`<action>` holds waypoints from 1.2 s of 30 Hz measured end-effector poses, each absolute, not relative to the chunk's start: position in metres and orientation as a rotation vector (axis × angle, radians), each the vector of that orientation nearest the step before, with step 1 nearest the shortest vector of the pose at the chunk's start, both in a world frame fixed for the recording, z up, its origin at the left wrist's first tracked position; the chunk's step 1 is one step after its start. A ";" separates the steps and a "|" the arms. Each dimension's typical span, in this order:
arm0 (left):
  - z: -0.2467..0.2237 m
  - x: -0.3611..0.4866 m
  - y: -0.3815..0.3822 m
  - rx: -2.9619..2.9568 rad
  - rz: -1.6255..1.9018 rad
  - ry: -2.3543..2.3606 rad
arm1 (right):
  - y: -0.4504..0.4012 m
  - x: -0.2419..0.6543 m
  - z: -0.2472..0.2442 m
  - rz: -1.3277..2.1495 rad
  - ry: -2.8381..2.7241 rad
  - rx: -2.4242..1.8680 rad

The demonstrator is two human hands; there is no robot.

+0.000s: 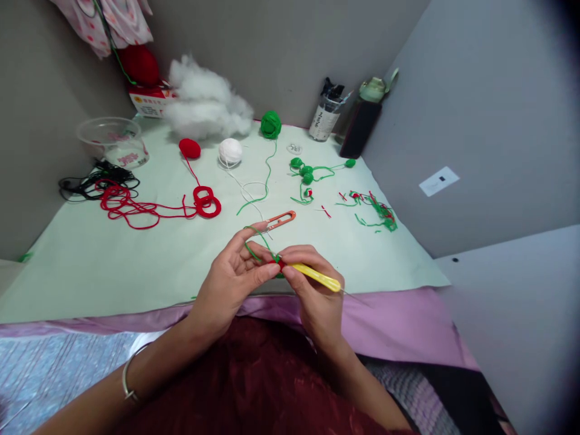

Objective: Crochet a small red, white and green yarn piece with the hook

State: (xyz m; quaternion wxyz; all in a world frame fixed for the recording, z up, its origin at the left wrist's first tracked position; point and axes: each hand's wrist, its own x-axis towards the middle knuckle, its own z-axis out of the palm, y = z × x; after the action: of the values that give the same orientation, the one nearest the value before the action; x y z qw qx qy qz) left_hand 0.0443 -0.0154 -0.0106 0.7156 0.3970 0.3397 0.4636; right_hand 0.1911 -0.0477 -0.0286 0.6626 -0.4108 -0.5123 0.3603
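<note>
Between my two hands, near the table's front edge, is a small red and green crochet piece (281, 264), mostly hidden by fingertips. My left hand (231, 275) pinches it between thumb and fingers, and a green yarn strand (252, 249) loops over the raised index finger. In my right hand (319, 290) is a crochet hook with a yellow handle (317, 276), its tip at the piece. Just beyond the hands lies an orange thread snipper (283, 220). A green yarn ball (270, 125) farther back trails a strand toward me.
Red yarn (136, 208), black yarn (102, 180), a red ball (190, 148) and a white ball (230, 152) lie left of centre. White stuffing (203, 103) and a clear tub (113, 142) stand behind. Rightward are small green crocheted pieces (307, 173), yarn scraps (385, 216), and a dark bottle (361, 124).
</note>
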 end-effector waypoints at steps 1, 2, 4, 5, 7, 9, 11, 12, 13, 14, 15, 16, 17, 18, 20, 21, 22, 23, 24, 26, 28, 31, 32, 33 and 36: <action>-0.011 0.044 -0.016 0.889 1.022 0.757 | -0.048 0.191 -0.028 0.799 -1.165 -0.944; -0.012 0.043 -0.016 0.901 1.018 0.766 | -0.048 0.191 -0.028 0.787 -1.168 -0.957; -0.012 0.041 -0.014 0.926 1.009 0.782 | -0.048 0.191 -0.029 0.781 -1.159 -0.969; -0.012 0.039 -0.012 0.937 1.007 0.787 | -0.048 0.192 -0.030 0.794 -1.149 -0.969; -0.010 0.035 -0.007 0.940 1.016 0.799 | -0.048 0.193 -0.032 0.854 -1.117 -0.950; -0.007 0.029 0.000 0.888 1.038 0.801 | -0.047 0.196 -0.034 0.935 -1.078 -0.919; -0.002 0.024 0.006 0.755 1.062 0.774 | -0.045 0.198 -0.034 1.006 -1.035 -0.895; 0.001 0.022 0.009 0.671 1.071 0.752 | -0.044 0.198 -0.034 1.037 -1.010 -0.883; 0.004 0.020 0.011 0.585 1.074 0.727 | -0.044 0.199 -0.033 1.068 -0.986 -0.872; 0.007 0.018 0.012 0.508 1.066 0.696 | -0.043 0.199 -0.032 1.100 -0.963 -0.858; 0.010 0.017 0.012 0.447 1.049 0.662 | -0.042 0.199 -0.030 1.128 -0.942 -0.844; 0.013 0.016 0.012 0.409 1.026 0.622 | -0.041 0.199 -0.029 1.152 -0.924 -0.830; 0.014 0.015 0.010 0.402 1.002 0.585 | -0.041 0.199 -0.027 1.169 -0.910 -0.818; 0.015 0.014 0.009 0.430 0.986 0.558 | -0.040 0.199 -0.026 1.177 -0.901 -0.809; 0.012 0.011 0.006 0.601 1.000 0.550 | -0.040 0.200 -0.024 1.165 -0.900 -0.802; 0.009 0.009 0.005 0.750 1.019 0.571 | -0.040 0.200 -0.024 1.149 -0.908 -0.804; 0.005 0.006 0.004 0.939 1.043 0.602 | -0.041 0.201 -0.024 1.130 -0.924 -0.810; 0.001 0.004 0.004 1.165 1.045 0.640 | -0.041 0.202 -0.024 1.106 -0.944 -0.818; -0.003 0.002 0.005 1.416 1.022 0.686 | -0.042 0.203 -0.025 1.080 -0.970 -0.827; -0.008 0.001 0.005 1.827 0.966 0.754 | -0.044 0.204 -0.025 1.017 -1.041 -0.855; -0.009 0.005 0.004 1.977 0.918 0.799 | -0.046 0.204 -0.024 0.940 -1.126 -0.889; -0.007 0.017 -0.002 1.709 0.869 0.865 | -0.048 0.202 -0.020 0.830 -1.241 -0.934; -0.006 0.021 -0.005 1.547 0.862 0.882 | -0.049 0.202 -0.019 0.795 -1.276 -0.949; -0.006 0.025 -0.008 1.383 0.864 0.885 | -0.050 0.201 -0.017 0.756 -1.309 -0.965; -0.007 0.034 -0.015 1.033 0.915 0.819 | -0.052 0.200 -0.015 0.630 -1.381 -1.012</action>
State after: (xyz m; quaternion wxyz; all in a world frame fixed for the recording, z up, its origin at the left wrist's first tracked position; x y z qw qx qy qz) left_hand 0.0340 -0.0153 -0.0069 0.6950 0.4629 0.3671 0.4098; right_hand 0.1997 -0.0518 -0.0148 0.6121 -0.4386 -0.5986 0.2730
